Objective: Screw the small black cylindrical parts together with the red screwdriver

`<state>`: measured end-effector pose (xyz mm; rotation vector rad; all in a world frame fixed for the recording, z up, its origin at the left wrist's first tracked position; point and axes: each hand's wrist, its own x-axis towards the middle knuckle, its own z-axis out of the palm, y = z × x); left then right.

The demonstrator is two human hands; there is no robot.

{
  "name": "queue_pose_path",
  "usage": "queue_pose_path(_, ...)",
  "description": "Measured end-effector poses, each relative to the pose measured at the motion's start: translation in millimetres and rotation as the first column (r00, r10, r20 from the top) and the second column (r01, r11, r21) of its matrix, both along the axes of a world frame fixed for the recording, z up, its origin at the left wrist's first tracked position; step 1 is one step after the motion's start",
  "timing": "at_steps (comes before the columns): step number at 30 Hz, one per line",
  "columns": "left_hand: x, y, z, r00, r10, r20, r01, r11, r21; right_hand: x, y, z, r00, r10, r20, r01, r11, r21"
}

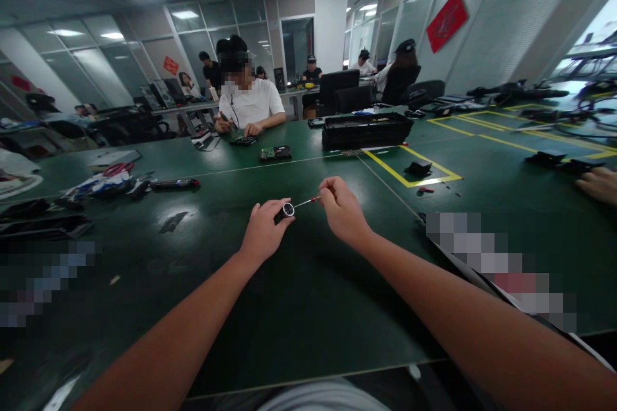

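Bare forearms [193, 321] extend from the lower edge of the view over a green tabletop [299, 321] and converge toward a short black cylinder [288, 209] with a bright ring at its end. The cylinder is held over the tabletop near mid-view, its ringed end exposed between thumb and fingers of the left hand [264, 228], which grasp it from the side. Right hand [343, 209]: thumb and fingertips pinch the red handle of a slim screwdriver [304, 203], its metal shaft directed at the ringed end; contact between tip and ring cannot be determined. Beyond the hands, a circuit board [275, 153] lies flat; a long black housing [366, 130] stands behind and to its right. A small black bracket [418, 169] sits inside a yellow tape outline [436, 180]. Left of the hands, a dark pen-shaped tool [173, 184] rests on the tabletop. Across the table sits a co-worker in a white shirt [253, 106]. Another person's hand [600, 184] appears at the right edge.
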<state>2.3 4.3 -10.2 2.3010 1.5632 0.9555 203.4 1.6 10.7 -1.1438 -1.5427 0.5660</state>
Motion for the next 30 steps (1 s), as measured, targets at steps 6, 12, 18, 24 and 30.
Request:
queue_pose_path(6, 1, -1, -0.5, 1.0, -0.01, -0.013, 0.01, 1.0, 0.006, -2, 2, -1.5, 0.98, 0.044, -0.196, -0.052, 0.998, -0.034)
queue_pose_path(12, 4, -2, 0.2, 0.992, -0.103, -0.075, 0.107, 0.993, 0.043, 0, 14, -8.7, 0.914, -0.093, -0.394, 0.004, 0.975, -0.222)
queue_pose_path(18, 3, 2, -2.4, 0.987, -0.075, -0.139, 0.07, 0.997, -0.043, 5, 15, -7.7, 0.944, -0.217, -0.248, 0.173, 0.967, -0.187)
queue_pose_path(24, 4, -1, -2.0, 0.985, -0.088, -0.146, 0.081, 0.995, -0.05, 0, 3, -2.1, 0.977, -0.122, -0.172, 0.112, 0.991, -0.069)
queue_pose_path(30, 5, -2, 0.2, 0.987, -0.07, -0.148, 0.063, 0.997, -0.052, -1, 0, 0.7, 0.988, -0.157, -0.005, 0.157, 0.988, 0.008)
